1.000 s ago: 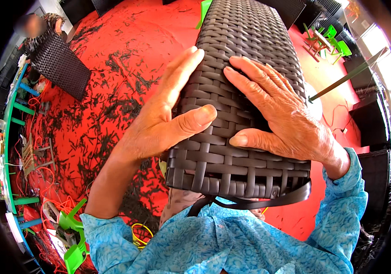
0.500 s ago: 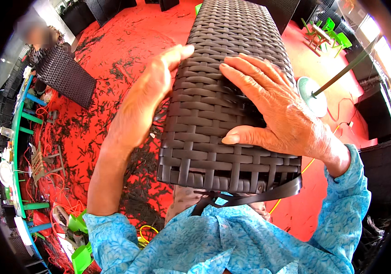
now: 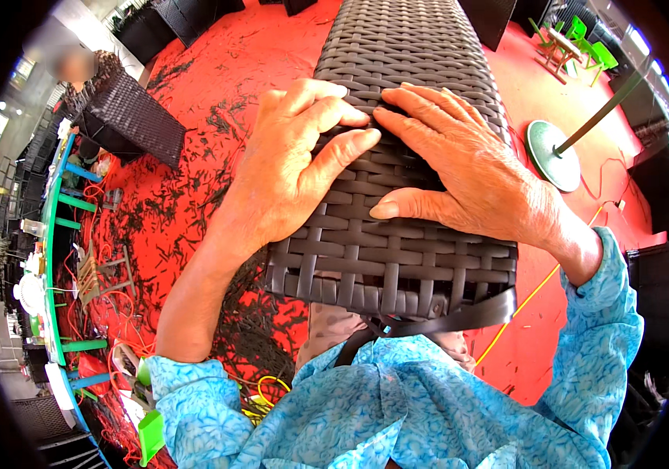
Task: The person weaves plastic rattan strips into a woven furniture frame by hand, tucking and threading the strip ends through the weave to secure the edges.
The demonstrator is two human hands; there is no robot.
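Observation:
A long dark-brown woven wicker panel (image 3: pixel 389 195) stretches away from my lap, its near end close to my body. My right hand (image 3: pixel 467 168) lies flat on the weave with fingers spread and thumb out to the left. My left hand (image 3: pixel 291 160) reaches over the left edge, fingers bent and thumb apart from them. Its fingertips meet the weave beside my right fingertips, and no loose strip shows in them. A flat dark strip (image 3: pixel 467 315) loops off the near end, in front of my blue patterned shirt.
Dark strip scraps (image 3: pixel 256 336) litter the red floor (image 3: pixel 217 70). At left stand a green-framed table (image 3: pixel 53 258) and a person with another woven piece (image 3: pixel 147 117). A round-based pole (image 3: pixel 553 152) stands right, with a yellow cord (image 3: pixel 518 313) nearby. Green chairs (image 3: pixel 602 56) are farther back.
My left hand has come in from beside the left edge onto the weave, fingers now bent near my right hand. The right hand stays spread on the panel. The view has shifted slightly.

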